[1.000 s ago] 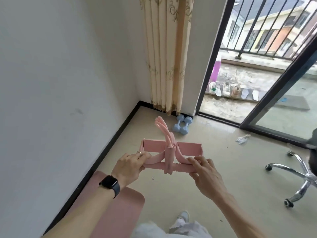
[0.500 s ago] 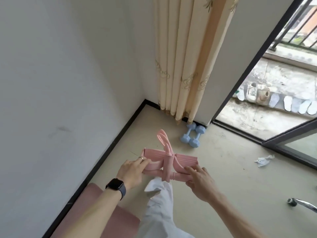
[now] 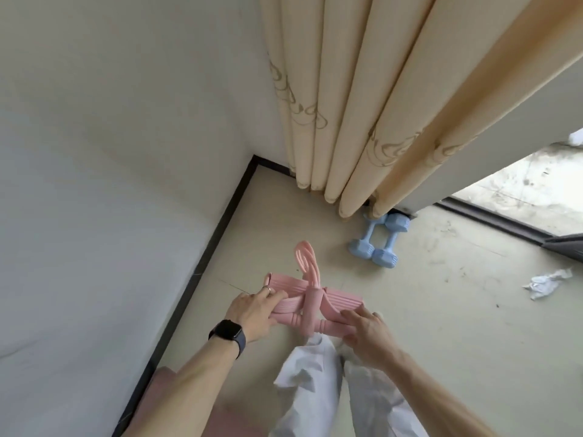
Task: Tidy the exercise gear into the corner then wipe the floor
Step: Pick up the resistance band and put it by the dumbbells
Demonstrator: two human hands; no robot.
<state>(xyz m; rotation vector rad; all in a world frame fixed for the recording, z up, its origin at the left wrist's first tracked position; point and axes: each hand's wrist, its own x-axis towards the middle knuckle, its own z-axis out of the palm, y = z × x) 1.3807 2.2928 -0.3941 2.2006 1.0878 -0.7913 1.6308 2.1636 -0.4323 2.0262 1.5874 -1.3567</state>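
I hold a pink pedal resistance puller (image 3: 310, 302) in front of me, above the floor near the room's corner. My left hand (image 3: 254, 310), with a ring and a black watch, grips its left end. My right hand (image 3: 367, 331) grips its right end. The puller's pink tubes loop up and away from me. Two light blue dumbbells (image 3: 380, 244) lie side by side on the floor at the foot of the curtain, beyond the puller and to its right.
A beige curtain (image 3: 362, 105) hangs into the corner. White wall with black skirting (image 3: 202, 266) runs along the left. A pink mat (image 3: 189, 414) lies at the bottom left. Crumpled white paper (image 3: 547, 283) lies on the floor at right. The open balcony door track (image 3: 504, 220) is at right.
I have stepped closer to the corner and looked further down. The curtain and dumbbells are now nearer; the office chair and the balcony railing have left the view. Both hands keep their hold on the puller.
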